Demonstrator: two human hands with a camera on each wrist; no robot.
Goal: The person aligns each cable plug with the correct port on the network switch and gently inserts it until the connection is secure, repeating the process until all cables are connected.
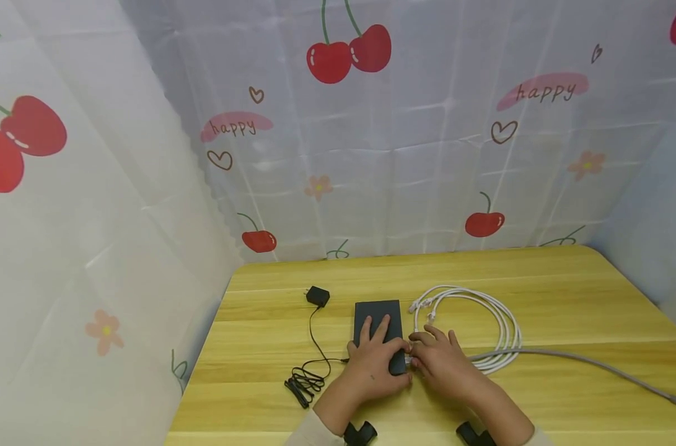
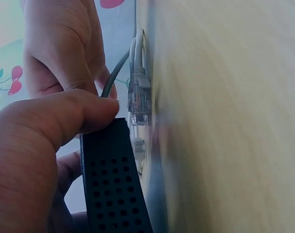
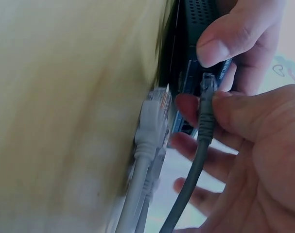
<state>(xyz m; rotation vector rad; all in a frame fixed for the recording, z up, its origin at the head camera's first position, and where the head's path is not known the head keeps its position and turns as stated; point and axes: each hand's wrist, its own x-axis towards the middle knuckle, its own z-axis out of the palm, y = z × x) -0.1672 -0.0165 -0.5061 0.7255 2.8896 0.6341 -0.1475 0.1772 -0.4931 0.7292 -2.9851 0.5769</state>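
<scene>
A flat black network switch (image 1: 377, 308) with perforated sides lies on the wooden table. My left hand (image 1: 369, 367) grips it, some fingers spread over the top and the thumb against its near edge. At its right side, my right hand (image 1: 442, 364) pinches the clear plug (image 3: 208, 83) of a grey Ethernet cable (image 1: 566, 354) between thumb and finger. The plug's tip meets the port side of the switch; how far in it sits, I cannot tell. In the right wrist view, the left thumb (image 3: 214, 51) presses just above that plug.
Behind the right hand lies a coiled white Ethernet cable (image 1: 507, 316), its loose plugs (image 3: 151, 119) near the switch. A black power adapter (image 1: 318, 296) stands left, its cord (image 1: 315, 371) bundled and running to the switch. A cherry-print curtain (image 1: 393, 186) encloses the wooden table (image 1: 588, 297).
</scene>
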